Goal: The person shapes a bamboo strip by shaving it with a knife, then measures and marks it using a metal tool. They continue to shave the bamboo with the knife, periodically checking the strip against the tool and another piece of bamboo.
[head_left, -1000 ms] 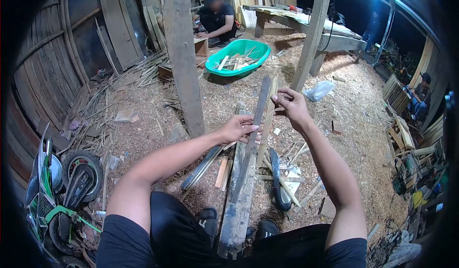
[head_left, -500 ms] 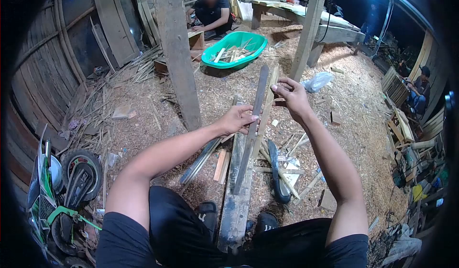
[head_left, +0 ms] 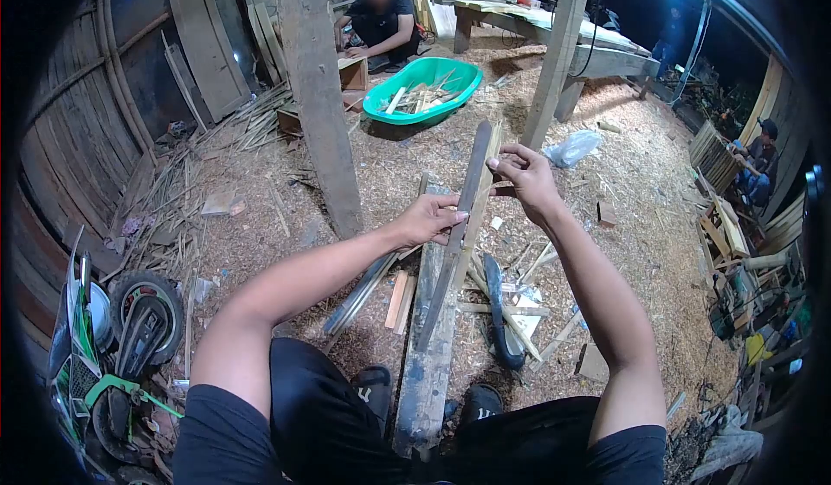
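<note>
My left hand (head_left: 430, 220) is closed on a long dark flat strip (head_left: 447, 279), which slants from upper right down over a worn plank (head_left: 424, 390). Beside the dark strip, nearly parallel, runs a pale wooden strip (head_left: 481, 199). The thumb and fingers of my right hand (head_left: 523, 178) pinch the pale strip near its upper end. The two strips lie side by side and overlap along part of their length. A dark curved tool (head_left: 499, 312), perhaps a sheathed blade, rests on the ground just right of the plank.
A green tub (head_left: 424, 115) of wood scraps stands ahead, near a crouching person (head_left: 381, 22). Wooden posts (head_left: 320, 104) rise left and right. A workbench (head_left: 554, 31) is behind. Another person (head_left: 759, 165) sits at far right. A small motorbike (head_left: 121, 346) is at left.
The dark strip has shifted slightly down and left, and its upper end now lies closer to the pale strip. Both hands keep their hold.
</note>
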Demonstrator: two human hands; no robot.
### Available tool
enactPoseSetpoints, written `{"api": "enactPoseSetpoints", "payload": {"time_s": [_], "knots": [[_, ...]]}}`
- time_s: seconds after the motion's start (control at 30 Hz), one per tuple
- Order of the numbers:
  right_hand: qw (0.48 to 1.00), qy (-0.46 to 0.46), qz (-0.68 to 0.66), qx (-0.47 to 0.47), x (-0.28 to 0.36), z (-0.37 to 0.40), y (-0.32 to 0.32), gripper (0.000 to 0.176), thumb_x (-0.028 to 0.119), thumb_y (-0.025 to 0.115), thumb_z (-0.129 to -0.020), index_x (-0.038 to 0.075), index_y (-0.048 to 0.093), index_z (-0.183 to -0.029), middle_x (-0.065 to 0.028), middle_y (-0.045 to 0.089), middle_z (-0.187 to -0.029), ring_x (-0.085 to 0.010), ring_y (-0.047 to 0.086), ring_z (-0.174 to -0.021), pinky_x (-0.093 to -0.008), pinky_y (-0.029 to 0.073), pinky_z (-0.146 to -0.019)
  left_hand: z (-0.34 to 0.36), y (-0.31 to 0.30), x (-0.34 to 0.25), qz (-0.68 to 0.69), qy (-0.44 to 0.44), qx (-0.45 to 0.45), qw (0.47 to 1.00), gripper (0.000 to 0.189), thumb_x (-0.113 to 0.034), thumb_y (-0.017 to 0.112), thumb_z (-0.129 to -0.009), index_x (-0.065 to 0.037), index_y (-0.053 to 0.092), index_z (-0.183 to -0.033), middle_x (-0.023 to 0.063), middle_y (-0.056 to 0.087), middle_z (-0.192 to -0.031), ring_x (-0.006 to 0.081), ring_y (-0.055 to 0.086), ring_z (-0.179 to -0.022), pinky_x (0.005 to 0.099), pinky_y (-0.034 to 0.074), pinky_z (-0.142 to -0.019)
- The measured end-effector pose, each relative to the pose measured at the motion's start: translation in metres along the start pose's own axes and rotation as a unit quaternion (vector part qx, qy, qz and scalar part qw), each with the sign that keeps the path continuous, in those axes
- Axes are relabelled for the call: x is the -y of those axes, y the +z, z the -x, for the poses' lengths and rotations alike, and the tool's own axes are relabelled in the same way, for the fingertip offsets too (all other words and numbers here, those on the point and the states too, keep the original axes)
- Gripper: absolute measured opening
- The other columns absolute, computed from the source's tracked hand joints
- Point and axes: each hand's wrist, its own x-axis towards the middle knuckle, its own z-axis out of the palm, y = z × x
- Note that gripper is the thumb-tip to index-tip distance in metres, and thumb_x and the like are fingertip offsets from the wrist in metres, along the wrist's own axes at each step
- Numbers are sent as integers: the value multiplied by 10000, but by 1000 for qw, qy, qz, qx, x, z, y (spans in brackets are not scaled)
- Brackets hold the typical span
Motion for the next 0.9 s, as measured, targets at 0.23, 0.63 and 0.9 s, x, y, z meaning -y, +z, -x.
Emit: {"api": "enactPoseSetpoints", "payload": {"time_s": [0.23,0.63,0.9], "knots": [[1000,1,-4,15,-3,-3,-2,248,78,699,-900,-17,613,-1113,-96,683,-902,-176,673,-795,-361,624,-636,1,-1,-1,-4,-11,-13,1000,377,-199,600,-990,-65,546,-1338,53,708,-1074,139,694,-941,306,616,-729],[1000,13,6,11,-4,-1,0,269,80,698,-903,-17,598,-1134,-90,676,-903,-172,672,-792,-356,630,-638,4,0,-4,-28,-6,-11,1000,389,-195,606,-987,-76,546,-1353,31,698,-1096,116,679,-946,285,600,-721],[1000,18,-4,12,-3,1,0,280,83,699,-905,-22,588,-1141,-74,665,-887,-161,668,-784,-353,631,-630,2,-1,0,-36,17,8,999,376,-206,629,-979,-78,580,-1329,-11,691,-1020,45,629,-846,219,527,-636]]}}
